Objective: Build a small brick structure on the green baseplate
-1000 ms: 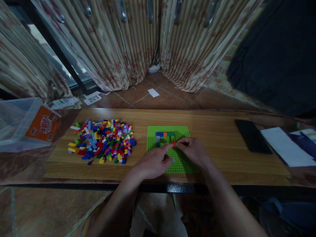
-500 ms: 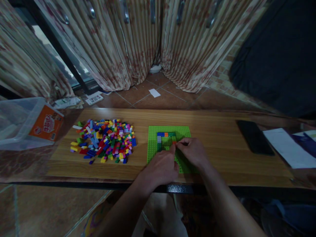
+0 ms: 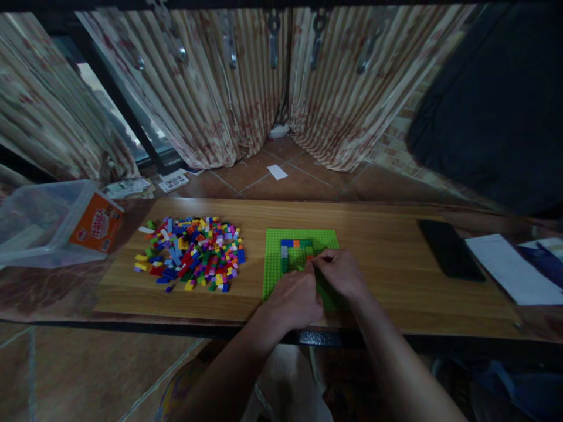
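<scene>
A green studded baseplate (image 3: 273,234) lies on the wooden board, partly covered by my hands and wrists. On it stands a low outline of bricks: a blue brick (image 3: 287,242), an orange brick (image 3: 296,243), dark green ones (image 3: 305,242) and a grey one (image 3: 284,252). My left hand (image 3: 297,296) is closed at the outline's near right, its fingertips meeting those of my right hand. My right hand (image 3: 339,271) pinches beside an orange-red brick (image 3: 309,257) on the outline's right side. Whatever lies between the fingertips is hidden.
A heap of loose mixed bricks (image 3: 193,252) spreads on the board's left. Beyond it stands a clear plastic bin (image 3: 53,199) with an orange label. To the right lie a black phone-like slab (image 3: 451,249) and white paper (image 3: 505,269). The board's front edge runs close to my forearms.
The camera view has shifted slightly, so the scene sits a little lower. Both hands stay together at the outline's right side, with only small finger movement.
</scene>
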Action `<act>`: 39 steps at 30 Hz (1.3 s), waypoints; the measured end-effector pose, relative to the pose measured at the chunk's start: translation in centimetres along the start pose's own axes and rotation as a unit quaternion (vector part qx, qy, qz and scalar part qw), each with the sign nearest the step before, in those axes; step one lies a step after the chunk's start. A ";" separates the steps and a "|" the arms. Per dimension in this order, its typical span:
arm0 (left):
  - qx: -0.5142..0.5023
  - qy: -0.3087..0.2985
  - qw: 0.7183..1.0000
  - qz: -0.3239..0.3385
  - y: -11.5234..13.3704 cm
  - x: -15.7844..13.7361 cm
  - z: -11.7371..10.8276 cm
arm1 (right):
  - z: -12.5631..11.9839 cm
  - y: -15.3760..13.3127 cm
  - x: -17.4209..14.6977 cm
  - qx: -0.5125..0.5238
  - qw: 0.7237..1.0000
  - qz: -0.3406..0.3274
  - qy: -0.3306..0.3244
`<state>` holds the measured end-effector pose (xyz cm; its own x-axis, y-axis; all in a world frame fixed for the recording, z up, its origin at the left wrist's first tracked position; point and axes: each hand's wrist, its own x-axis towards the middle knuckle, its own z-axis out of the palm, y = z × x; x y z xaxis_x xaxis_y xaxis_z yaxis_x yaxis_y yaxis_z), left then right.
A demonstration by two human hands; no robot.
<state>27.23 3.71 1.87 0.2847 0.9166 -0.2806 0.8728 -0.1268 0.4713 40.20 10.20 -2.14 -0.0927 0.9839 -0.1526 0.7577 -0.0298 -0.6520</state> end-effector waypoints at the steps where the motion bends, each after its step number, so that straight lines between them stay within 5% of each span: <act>1: -0.004 0.010 1.000 -0.001 -0.1 -0.1 0.2 | -0.1 0.0 -0.1 0.004 1.000 -0.009 -0.003; 8: -0.131 0.031 0.991 0.012 -3.6 -1.4 -1.1 | -0.9 0.1 -0.4 0.036 0.999 -0.030 0.000; 13: -0.234 0.105 0.966 -0.018 -8.1 -2.4 -3.5 | -1.1 0.9 0.0 0.069 0.996 -0.017 0.056; 18: -0.143 0.199 0.969 -0.014 -9.8 -2.7 -3.7 | -1.2 0.9 0.1 0.092 0.991 -0.022 0.090; 26: 0.029 0.207 0.972 -0.104 -9.4 -2.9 -2.9 | -0.4 -1.0 -0.7 0.066 0.992 -0.062 0.084; 34: -0.010 0.241 0.961 -0.134 -10.1 -3.9 -3.2 | 1.3 -3.1 -2.2 0.078 0.989 -0.088 0.091; 39: -0.083 0.328 0.923 -0.185 -12.8 -4.7 -4.8 | 4.5 -5.3 -4.8 0.121 0.971 -0.203 0.019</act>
<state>12.80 2.81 1.14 -0.3692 0.9247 0.0927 0.7736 0.2505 0.5821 33.71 4.87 -1.28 -0.3244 0.9289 0.1786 0.4891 0.3263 -0.8089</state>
